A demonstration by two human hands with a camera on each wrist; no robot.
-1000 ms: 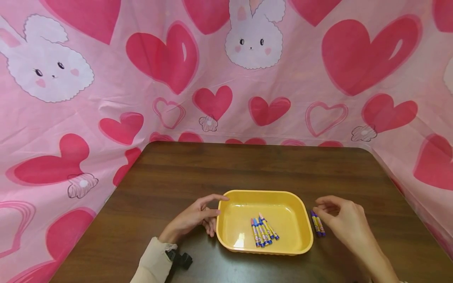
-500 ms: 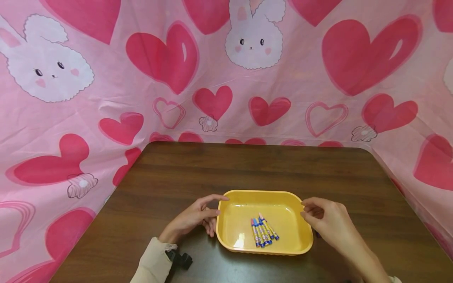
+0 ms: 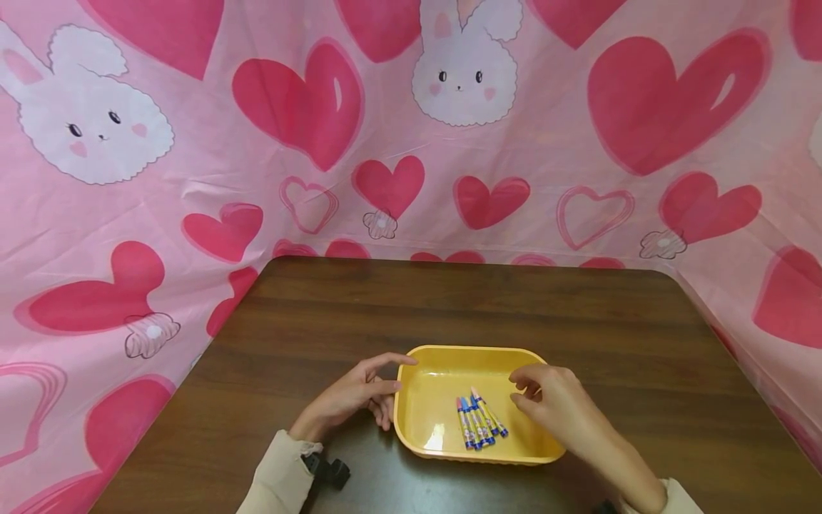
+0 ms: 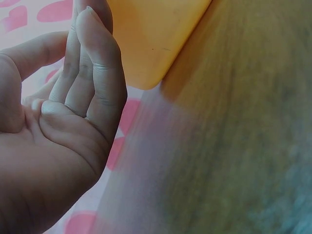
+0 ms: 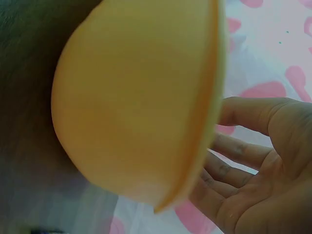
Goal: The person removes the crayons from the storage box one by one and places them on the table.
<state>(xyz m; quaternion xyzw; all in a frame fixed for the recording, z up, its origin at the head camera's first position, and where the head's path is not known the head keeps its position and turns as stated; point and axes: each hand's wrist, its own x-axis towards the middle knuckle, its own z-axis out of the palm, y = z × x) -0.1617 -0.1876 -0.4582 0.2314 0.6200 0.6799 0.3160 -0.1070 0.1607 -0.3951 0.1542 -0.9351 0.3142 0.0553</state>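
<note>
A yellow plastic tray (image 3: 475, 353) stands on the table, with several crayons (image 3: 477, 421) lying side by side on its floor. At the tray's left side is my left hand (image 3: 353, 392); its straight index finger reaches over the rim and the thumb meets the outer wall. My right hand (image 3: 559, 400) hovers over the right rim, thumb and fingers apart, slightly bent, with nothing visible between them. The right wrist view has the tray's outer wall (image 5: 136, 97) in front of the fingers, hiding their tips. In the left wrist view, the tray's corner (image 4: 151, 53) shows behind the fingers.
The brown wooden table (image 3: 449, 300) extends behind and around the tray. A pink cloth (image 3: 526, 150) with hearts and rabbits hangs along its back and sides. A small dark object (image 5: 46, 231) peeks in at the right wrist view's bottom edge, too little to identify.
My right hand has moved left from beside two crayons on the table to over the tray's right side. Those crayons are now hidden from the head view. The left hand has stayed put.
</note>
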